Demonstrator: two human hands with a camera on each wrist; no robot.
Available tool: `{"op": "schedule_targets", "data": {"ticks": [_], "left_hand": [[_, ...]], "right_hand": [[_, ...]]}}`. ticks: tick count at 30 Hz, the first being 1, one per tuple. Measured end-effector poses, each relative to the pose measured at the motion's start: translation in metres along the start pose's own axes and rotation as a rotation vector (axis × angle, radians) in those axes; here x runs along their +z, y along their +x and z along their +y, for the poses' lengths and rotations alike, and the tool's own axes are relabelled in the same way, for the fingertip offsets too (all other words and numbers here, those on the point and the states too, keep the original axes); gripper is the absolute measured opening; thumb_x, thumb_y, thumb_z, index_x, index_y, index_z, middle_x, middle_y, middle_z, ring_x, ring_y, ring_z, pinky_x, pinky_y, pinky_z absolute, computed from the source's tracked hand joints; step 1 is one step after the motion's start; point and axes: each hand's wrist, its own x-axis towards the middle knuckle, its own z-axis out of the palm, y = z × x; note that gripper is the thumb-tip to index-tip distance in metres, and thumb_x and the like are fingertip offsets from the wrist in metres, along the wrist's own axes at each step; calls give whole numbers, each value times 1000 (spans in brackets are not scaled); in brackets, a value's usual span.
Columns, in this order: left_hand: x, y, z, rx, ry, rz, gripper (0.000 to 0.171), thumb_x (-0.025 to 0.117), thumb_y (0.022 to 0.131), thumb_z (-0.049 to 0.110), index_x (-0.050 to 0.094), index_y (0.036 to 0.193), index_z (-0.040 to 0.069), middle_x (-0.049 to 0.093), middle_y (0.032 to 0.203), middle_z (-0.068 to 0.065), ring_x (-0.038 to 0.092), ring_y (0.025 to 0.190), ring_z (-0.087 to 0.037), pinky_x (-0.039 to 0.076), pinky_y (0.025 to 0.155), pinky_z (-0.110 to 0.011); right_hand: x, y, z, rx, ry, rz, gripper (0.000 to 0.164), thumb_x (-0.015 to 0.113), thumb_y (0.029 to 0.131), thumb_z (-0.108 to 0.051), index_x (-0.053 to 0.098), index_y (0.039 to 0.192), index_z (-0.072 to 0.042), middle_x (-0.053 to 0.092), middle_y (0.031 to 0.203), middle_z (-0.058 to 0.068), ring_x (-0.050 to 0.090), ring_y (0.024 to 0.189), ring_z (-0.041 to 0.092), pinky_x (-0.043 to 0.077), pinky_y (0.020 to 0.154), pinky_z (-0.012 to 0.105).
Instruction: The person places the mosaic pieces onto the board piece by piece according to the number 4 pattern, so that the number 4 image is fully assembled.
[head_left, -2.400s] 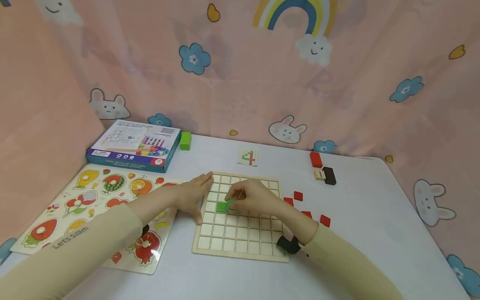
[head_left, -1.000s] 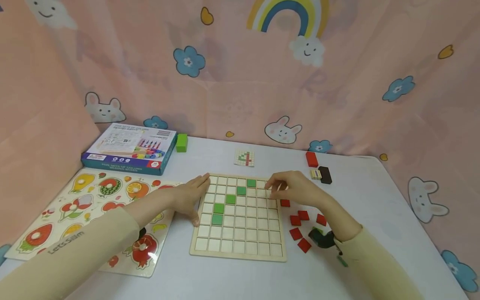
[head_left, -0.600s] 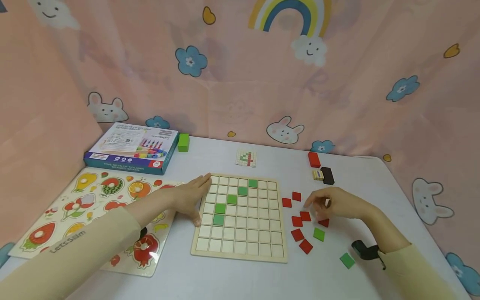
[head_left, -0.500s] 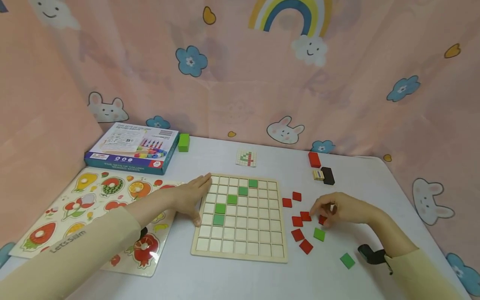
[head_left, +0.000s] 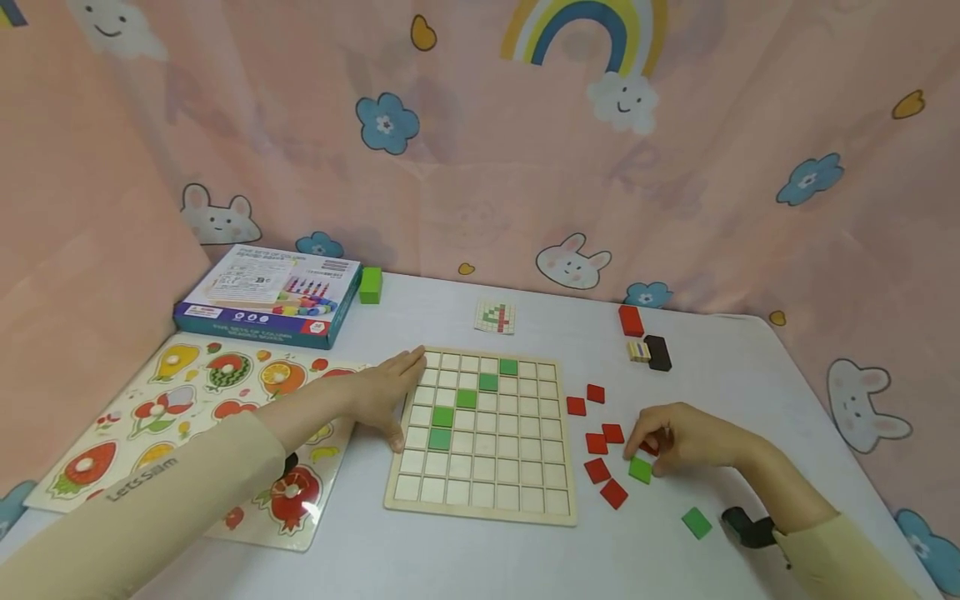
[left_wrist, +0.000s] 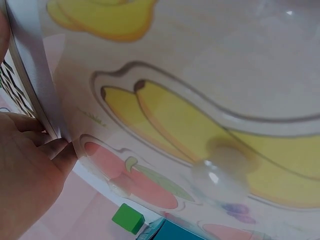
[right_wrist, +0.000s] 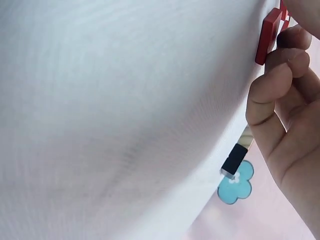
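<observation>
On the desk (head_left: 787, 433), the grid board (head_left: 483, 471) lies between the fruit puzzle (head_left: 202, 400), left, and loose tiles (head_left: 597, 443), right; behind it, apparently flat, a card (head_left: 495, 317).

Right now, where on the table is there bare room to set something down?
The white cloth is bare on the near side of the grid board and right of the black block. Between board and right hand, red tiles crowd it.
</observation>
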Motion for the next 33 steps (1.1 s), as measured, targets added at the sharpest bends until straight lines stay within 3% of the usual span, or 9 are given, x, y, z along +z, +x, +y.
{"op": "schedule_targets", "data": {"ticks": [8, 23, 28, 33], "left_hand": [[0, 0, -1, -1, 7, 3, 132, 88, 65, 44, 7, 156, -7, -5, 166, -24, 4, 154, -46, 19, 123, -60], [2, 2, -2, -1, 4, 6, 133, 88, 64, 44, 7, 156, -7, -4, 167, -23, 4, 154, -45, 18, 125, -57], [1, 1, -2, 2, 6, 4, 132, 88, 65, 43, 7, 156, -7, -4, 167, -23, 4, 154, -45, 18, 124, -57], [1, 1, -1, -4, 3, 0, 132, 88, 65, 43, 6, 156, -7, -5, 167, -23, 4, 154, -45, 18, 124, -57]], "right_hand": [[0, 3, -3, 36, -54, 0, 23, 83, 76, -16, 73, 94, -26, 58, 83, 3, 53, 77, 13, 46, 63, 21], [-6, 9, -14, 83, -66, 10, 19, 81, 79, -22, 63, 79, -17, 64, 79, -4, 57, 79, 9, 48, 67, 23], [-6, 26, -26, 76, -26, 66, 14, 77, 83, -20, 64, 85, -18, 60, 80, -1, 57, 77, 12, 49, 65, 24], [1, 55, -43, -1, 10, 145, 13, 73, 88, -21, 66, 99, -19, 58, 85, 0, 57, 85, 13, 51, 72, 24]]}}
